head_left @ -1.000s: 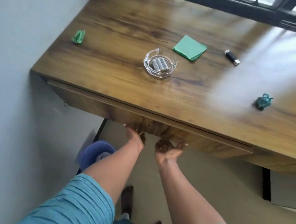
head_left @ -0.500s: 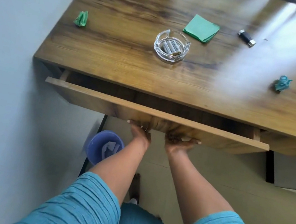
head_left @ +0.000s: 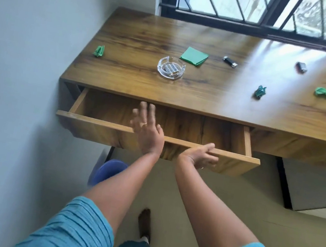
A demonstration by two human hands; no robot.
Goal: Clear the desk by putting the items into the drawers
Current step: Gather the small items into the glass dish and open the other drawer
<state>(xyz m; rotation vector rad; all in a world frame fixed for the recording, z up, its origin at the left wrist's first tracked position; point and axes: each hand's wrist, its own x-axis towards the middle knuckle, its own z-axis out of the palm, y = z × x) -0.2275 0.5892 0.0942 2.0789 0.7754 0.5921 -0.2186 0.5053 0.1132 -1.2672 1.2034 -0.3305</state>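
**Wooden table [head_left: 142, 34] under the window [head_left: 261, 8], drawer [head_left: 94, 121] pulled out**

The left hand [head_left: 146, 129] is flat with fingers spread. It holds nothing and hangs over the drawer. I think it is going up to the table top to fetch something. The right hand [head_left: 199, 154] is loose too. Its thumb rests on the drawer's front edge, maybe to keep the drawer from sliding.

The drawer sticks out far, so things can drop straight in. The things all lie on the table. A glass ashtray [head_left: 171, 68] with batteries [head_left: 169, 68] is closest. Past it lie a green paper square [head_left: 194, 56] and a lighter [head_left: 230, 61]. Crumpled green paper balls [head_left: 99, 51] lie well apart.
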